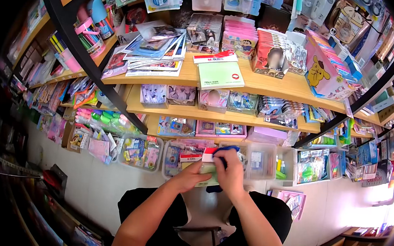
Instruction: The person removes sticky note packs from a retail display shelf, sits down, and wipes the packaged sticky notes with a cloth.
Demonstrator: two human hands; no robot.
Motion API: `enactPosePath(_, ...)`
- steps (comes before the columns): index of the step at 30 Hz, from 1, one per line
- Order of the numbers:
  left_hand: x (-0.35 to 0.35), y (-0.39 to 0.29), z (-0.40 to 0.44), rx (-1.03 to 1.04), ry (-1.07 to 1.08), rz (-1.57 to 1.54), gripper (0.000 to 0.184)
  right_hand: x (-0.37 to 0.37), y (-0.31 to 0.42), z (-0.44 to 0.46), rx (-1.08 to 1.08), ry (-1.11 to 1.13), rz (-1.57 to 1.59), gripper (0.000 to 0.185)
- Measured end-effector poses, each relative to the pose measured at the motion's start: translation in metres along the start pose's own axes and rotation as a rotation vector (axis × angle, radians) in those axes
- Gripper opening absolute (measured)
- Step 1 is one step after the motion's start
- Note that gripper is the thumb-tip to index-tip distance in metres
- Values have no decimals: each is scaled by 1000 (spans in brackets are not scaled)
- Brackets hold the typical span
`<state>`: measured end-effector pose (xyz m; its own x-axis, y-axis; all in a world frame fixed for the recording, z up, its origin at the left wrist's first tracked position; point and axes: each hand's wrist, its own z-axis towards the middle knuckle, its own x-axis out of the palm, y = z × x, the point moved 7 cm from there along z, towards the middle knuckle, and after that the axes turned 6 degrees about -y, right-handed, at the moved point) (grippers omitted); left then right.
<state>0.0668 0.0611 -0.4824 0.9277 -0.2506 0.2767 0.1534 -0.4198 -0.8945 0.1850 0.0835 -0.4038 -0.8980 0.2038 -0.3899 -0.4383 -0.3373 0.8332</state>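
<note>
My left hand [186, 176] is closed on the near left edge of a pale green pack [208, 170] with a red and white header, held above my lap. It looks like a notepad or sticky-note pack. Bunched in my right hand [231, 173] is a dark blue cloth [226, 149], pressed against the pack's right side; more dark blue shows below the pack. On the shelf ahead lies a similar green pack [219, 75] with a red and white header. Another red and white header [190, 158] shows in the clear bin just left of my hands.
A wooden shelf [297, 88] carries card boxes, a stack of papers [158, 50] and a pink box [323, 70]. Clear plastic bins [139, 167] of small goods line the floor. Dark metal posts [84, 54] flank the shelves. A pink tray [288, 194] lies right of my knees.
</note>
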Motion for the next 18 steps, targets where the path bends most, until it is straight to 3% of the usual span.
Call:
enactPosePath(6,-14,-5,-7,-3,75,-295,43,-18,-50,7,145,-191,-85,8)
enactPosePath(9,-15,-11,-9,-15,116,-365,45,-31,-72,5,367,-249,40,6)
enactPosePath(13,-19,-17,-9,13,134,-387,46,-53,-62,13,409,-397,498,4)
enactPosePath(16,-16,-14,-8,-18,141,-387,46,-39,-28,12,333,-133,406,9)
enactPosePath(17,-14,-12,-8,-36,145,-389,46,-30,-4,13,94,-36,264,11)
enactPosePath(18,-13,-7,-7,-61,132,-376,47,-16,4,10,17,53,205,11)
